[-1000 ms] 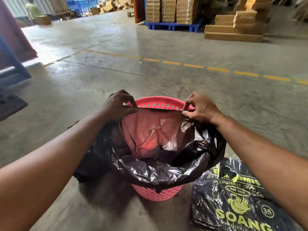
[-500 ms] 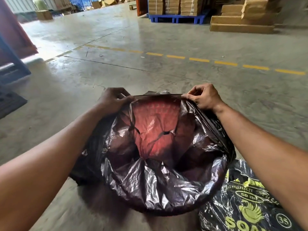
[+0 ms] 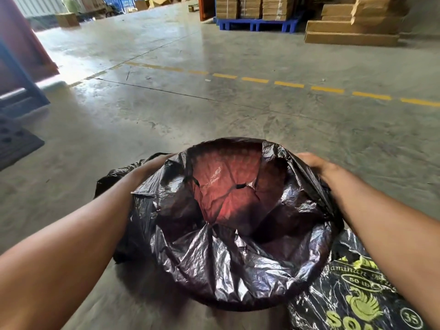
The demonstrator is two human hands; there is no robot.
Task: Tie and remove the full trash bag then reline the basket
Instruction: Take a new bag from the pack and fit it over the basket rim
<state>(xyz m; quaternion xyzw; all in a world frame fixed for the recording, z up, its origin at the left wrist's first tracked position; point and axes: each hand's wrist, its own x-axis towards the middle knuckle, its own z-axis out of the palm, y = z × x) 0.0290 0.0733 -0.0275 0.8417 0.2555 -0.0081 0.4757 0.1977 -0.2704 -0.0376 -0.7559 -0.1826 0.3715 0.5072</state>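
A thin black liner (image 3: pixel 228 263) is spread over the whole mouth of the basket and folded down over its rim. The red basket (image 3: pixel 226 186) shows only as a red glow through the plastic. My left hand (image 3: pixel 152 166) is at the far-left rim, mostly hidden behind the liner's fold. My right hand (image 3: pixel 314 163) lies on the far-right rim, its fingers wrapped over the folded plastic. A dark bulging trash bag (image 3: pixel 112 179) sits on the floor just left of the basket, behind my left arm.
A printed black pack of bags (image 3: pixel 357 298) lies on the floor at the near right, touching the basket. Bare concrete floor with a dashed yellow line (image 3: pixel 288 84) stretches ahead. Stacked cardboard on a blue pallet (image 3: pixel 257 23) stands far back. A dark mat (image 3: pixel 14 141) lies at left.
The liner's far edge has been pulled over the back rim, hiding the pink rim. Both hands have slid outward and down the sides of the basket.
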